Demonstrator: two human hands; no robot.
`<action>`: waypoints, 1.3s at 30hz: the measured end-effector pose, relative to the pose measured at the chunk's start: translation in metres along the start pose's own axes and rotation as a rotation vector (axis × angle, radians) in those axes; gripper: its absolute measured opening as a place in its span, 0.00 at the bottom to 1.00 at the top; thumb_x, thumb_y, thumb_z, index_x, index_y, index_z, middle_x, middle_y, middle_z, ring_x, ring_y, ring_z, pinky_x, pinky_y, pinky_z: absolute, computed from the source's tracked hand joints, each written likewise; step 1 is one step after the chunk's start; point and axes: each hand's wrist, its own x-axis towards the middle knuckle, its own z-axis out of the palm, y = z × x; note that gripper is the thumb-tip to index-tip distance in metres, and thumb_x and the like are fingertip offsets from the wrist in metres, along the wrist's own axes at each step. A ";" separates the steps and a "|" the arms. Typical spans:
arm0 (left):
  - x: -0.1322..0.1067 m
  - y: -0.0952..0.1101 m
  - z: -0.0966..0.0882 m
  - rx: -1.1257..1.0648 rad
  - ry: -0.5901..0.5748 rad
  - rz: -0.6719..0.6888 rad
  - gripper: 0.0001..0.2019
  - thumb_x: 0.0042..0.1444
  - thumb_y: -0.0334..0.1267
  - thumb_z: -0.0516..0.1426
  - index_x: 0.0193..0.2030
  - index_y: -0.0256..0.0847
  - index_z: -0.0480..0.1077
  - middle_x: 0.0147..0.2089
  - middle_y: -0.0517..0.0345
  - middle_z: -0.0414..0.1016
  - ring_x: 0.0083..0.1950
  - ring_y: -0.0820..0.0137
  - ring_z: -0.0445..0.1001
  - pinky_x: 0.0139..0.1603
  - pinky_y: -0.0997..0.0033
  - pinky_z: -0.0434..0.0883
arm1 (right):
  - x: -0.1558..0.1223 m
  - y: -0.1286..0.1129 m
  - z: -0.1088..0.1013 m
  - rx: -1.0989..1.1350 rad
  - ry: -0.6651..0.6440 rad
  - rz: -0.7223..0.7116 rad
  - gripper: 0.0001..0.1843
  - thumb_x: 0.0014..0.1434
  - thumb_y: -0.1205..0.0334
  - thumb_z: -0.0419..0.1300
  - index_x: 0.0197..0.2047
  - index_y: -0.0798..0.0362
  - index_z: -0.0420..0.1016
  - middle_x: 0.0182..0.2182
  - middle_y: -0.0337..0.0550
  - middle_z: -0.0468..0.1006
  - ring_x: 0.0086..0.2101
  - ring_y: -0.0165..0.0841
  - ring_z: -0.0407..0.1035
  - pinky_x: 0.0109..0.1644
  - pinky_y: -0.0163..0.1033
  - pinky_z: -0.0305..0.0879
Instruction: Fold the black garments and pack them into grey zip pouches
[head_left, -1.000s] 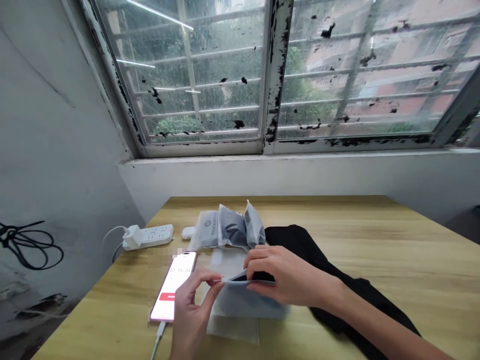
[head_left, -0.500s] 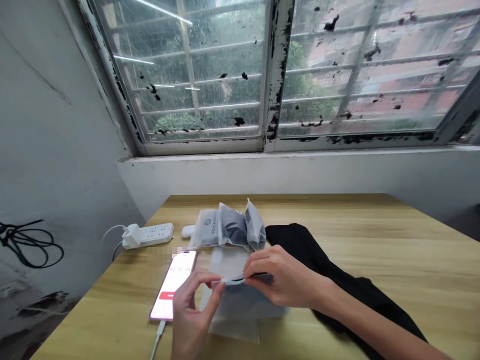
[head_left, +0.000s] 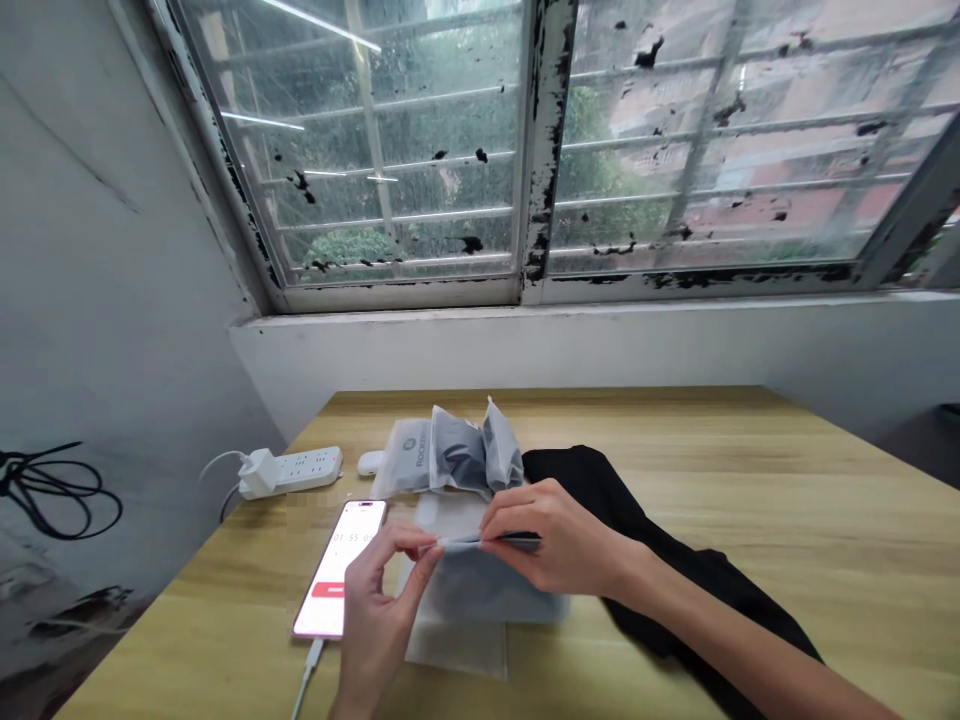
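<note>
Grey plastic bag (head_left: 487, 590) pinched between left hand (head_left: 379, 600), right hand (head_left: 559, 540) (three more bags (head_left: 454, 450) behind).

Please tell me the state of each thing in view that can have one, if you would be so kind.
left hand: pinching the bag's top edge
right hand: pinching the same edge
frosted plastic bag: mouth pressed nearly flat
phone: screen lit, cable plugged in
power strip: white plug inserted
window: shut

Light: soft daylight from the tall, paint-chipped, white-framed window (head_left: 390, 150)
Shadows: faint beneath the hands (head_left: 555, 540)
Distortion: wide-angle bending toward the frame edges
</note>
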 end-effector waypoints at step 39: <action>0.014 0.010 0.015 0.079 -0.084 0.007 0.08 0.59 0.42 0.64 0.31 0.43 0.79 0.30 0.56 0.79 0.33 0.64 0.77 0.34 0.70 0.74 | -0.004 0.021 -0.004 0.050 -0.018 0.021 0.08 0.61 0.70 0.63 0.31 0.53 0.81 0.30 0.44 0.84 0.29 0.31 0.78 0.34 0.34 0.72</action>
